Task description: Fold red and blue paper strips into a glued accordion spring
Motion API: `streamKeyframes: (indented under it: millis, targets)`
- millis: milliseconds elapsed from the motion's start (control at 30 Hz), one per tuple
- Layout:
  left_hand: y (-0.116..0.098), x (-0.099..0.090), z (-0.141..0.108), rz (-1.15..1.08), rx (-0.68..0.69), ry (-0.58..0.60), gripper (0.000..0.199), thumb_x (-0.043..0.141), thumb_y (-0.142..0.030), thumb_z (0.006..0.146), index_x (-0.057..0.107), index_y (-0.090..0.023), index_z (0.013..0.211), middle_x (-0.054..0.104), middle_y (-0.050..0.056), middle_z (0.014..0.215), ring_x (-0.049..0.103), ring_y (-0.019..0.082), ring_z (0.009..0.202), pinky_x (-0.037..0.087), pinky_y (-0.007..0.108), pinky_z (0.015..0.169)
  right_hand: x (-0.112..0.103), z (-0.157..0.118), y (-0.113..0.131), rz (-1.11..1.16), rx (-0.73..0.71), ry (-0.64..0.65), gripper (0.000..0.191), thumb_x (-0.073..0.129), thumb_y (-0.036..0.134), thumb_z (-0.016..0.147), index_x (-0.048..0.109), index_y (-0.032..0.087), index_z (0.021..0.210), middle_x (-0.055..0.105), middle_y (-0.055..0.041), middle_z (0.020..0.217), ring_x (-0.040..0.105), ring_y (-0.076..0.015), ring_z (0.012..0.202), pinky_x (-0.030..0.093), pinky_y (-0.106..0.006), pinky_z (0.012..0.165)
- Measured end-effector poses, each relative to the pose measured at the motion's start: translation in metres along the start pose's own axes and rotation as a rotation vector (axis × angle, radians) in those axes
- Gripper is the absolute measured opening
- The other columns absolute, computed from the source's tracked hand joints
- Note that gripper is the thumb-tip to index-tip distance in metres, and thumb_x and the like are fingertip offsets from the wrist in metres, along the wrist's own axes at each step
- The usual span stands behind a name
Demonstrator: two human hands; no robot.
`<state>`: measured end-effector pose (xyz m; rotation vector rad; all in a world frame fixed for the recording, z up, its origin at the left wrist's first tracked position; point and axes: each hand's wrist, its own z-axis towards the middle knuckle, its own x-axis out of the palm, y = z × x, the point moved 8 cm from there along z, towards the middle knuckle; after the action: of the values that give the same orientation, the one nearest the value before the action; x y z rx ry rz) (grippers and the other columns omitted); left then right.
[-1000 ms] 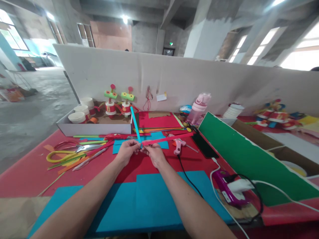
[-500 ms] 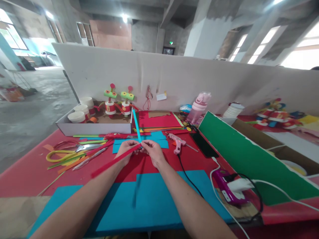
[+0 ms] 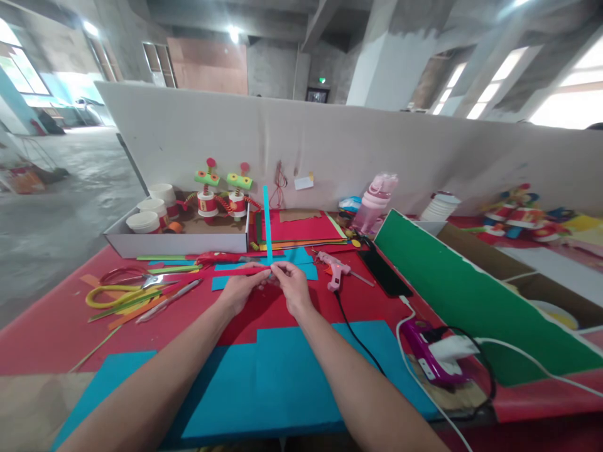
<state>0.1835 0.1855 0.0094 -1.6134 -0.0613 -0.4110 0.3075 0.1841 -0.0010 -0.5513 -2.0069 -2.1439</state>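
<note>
A red paper strip (image 3: 211,273) and a blue paper strip (image 3: 268,226) meet at the fingertips of both hands, over the red table cover. The red one extends left, nearly level; the blue one stands upright, pointing away. My left hand (image 3: 242,287) is closed on the red strip near the joint. Pinching the corner where the strips meet is my right hand (image 3: 291,285). Blue paper pieces (image 3: 301,256) lie just behind the hands. To the right rests a pink glue gun (image 3: 336,270).
Scissors (image 3: 117,296) and coloured strips lie left. Behind stands a white box (image 3: 183,243) with cups and two paper figures. A phone (image 3: 384,273), a purple power strip (image 3: 436,358) with cables and a green-sided box (image 3: 471,301) are right. Blue sheets (image 3: 292,383) cover the front.
The red strip has swung up from a slant toward me to nearly level. The blue strip has turned from leaning left to almost upright. Both hands stay close together.
</note>
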Motion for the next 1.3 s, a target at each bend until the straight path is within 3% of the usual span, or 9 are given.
streamKeyframes:
  millis: [200, 467, 700, 900, 1300]
  targets:
    - [-0.002, -0.013, 0.004, 0.062, 0.075, -0.12, 0.025, 0.078, -0.034, 0.061, 0.066, -0.014, 0.07, 0.059, 0.0, 0.058, 0.05, 0.01, 0.055, 0.04, 0.023, 0.055, 0.007, -0.002, -0.005, 0.039, 0.103, 0.079, 0.033, 0.075, 0.047, 0.06, 0.066, 0.018, 0.074, 0.06, 0.0028, 0.06, 0.057, -0.012, 0.058, 0.051, -0.029, 0.066]
    - [-0.007, -0.008, -0.002, 0.092, 0.042, -0.14, 0.026, 0.079, -0.035, 0.058, 0.063, -0.016, 0.066, 0.053, -0.003, 0.051, 0.047, 0.009, 0.05, 0.036, 0.022, 0.05, 0.003, 0.002, 0.0, -0.128, -0.006, 0.078, 0.028, 0.075, 0.042, 0.061, 0.066, 0.017, 0.071, 0.062, 0.0018, 0.058, 0.058, -0.0133, 0.056, 0.048, -0.027, 0.061]
    - [-0.008, -0.017, 0.0, 0.048, 0.059, -0.21, 0.029, 0.081, -0.037, 0.057, 0.065, -0.013, 0.065, 0.056, -0.001, 0.053, 0.048, 0.01, 0.051, 0.039, 0.023, 0.051, -0.002, 0.001, -0.002, -0.09, 0.063, 0.028, 0.031, 0.077, 0.044, 0.058, 0.065, 0.019, 0.071, 0.063, 0.0017, 0.057, 0.061, -0.0157, 0.057, 0.049, -0.028, 0.061]
    - [-0.003, -0.011, 0.005, 0.077, 0.06, -0.085, 0.029, 0.08, -0.037, 0.059, 0.067, -0.012, 0.069, 0.058, 0.0, 0.057, 0.047, 0.008, 0.05, 0.038, 0.022, 0.049, 0.003, -0.001, -0.003, 0.038, 0.108, 0.053, 0.036, 0.081, 0.042, 0.055, 0.059, 0.018, 0.071, 0.065, 0.0017, 0.06, 0.063, -0.0143, 0.059, 0.054, -0.031, 0.067]
    - [-0.008, -0.011, 0.005, 0.149, 0.098, -0.07, 0.028, 0.077, -0.038, 0.062, 0.066, -0.014, 0.066, 0.056, 0.0, 0.053, 0.047, 0.009, 0.05, 0.037, 0.022, 0.05, 0.004, -0.003, -0.005, 0.009, 0.139, 0.035, 0.033, 0.082, 0.037, 0.052, 0.06, 0.016, 0.066, 0.063, 0.0024, 0.057, 0.062, -0.0135, 0.055, 0.054, -0.029, 0.065]
